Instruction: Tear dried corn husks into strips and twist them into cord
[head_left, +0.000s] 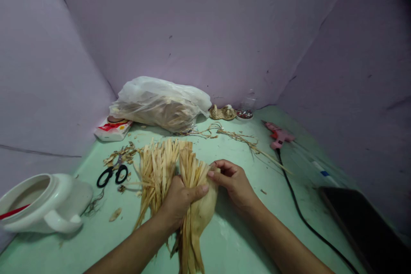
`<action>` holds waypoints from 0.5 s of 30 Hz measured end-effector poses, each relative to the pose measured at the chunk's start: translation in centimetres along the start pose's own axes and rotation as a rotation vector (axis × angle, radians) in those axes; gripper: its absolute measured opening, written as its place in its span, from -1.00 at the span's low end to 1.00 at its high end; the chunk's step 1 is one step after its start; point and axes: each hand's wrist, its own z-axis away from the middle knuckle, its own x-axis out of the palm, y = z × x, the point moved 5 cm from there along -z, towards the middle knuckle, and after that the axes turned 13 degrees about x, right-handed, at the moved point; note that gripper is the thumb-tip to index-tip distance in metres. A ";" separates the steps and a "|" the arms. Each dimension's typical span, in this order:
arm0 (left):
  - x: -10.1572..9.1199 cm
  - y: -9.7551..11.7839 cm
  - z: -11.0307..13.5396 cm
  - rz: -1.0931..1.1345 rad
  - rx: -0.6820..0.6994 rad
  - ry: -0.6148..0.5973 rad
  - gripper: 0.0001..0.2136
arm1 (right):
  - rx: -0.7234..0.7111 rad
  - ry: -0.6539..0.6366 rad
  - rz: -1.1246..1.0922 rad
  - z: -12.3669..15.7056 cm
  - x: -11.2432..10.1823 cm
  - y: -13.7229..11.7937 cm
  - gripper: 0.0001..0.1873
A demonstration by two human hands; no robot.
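Note:
My left hand (180,201) is closed round a bundle of dried, straw-coloured leaf strips (189,239), thumb pressed across the front. With thumb and fingers my right hand (233,182) pinches the upper right edge of a wide, pale dried husk (207,205) at the right side of that bundle. Left of the left hand, a row of similar shredded strips (157,167) fans out over the green tabletop. Black-handled scissors (113,174) lie further left, their blades partly among dry scraps (123,154).
A plastic bag of dried husks (160,105) lies at the back, beside a small white-and-red box (112,130). Thin dry stalks (237,136), a pink glue gun (278,135) with a black cord, and a dark flat device (362,227) lie rightward. A white pot (41,201) stands left.

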 end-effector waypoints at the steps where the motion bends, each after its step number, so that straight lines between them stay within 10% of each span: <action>1: 0.0 -0.1 0.0 0.012 0.000 -0.003 -0.60 | -0.008 -0.001 -0.014 0.0 0.0 0.0 -0.72; 15: -0.6 -0.2 0.2 -0.119 -0.035 0.085 -0.58 | 0.039 0.133 -0.274 -0.5 -1.8 -0.6 -0.74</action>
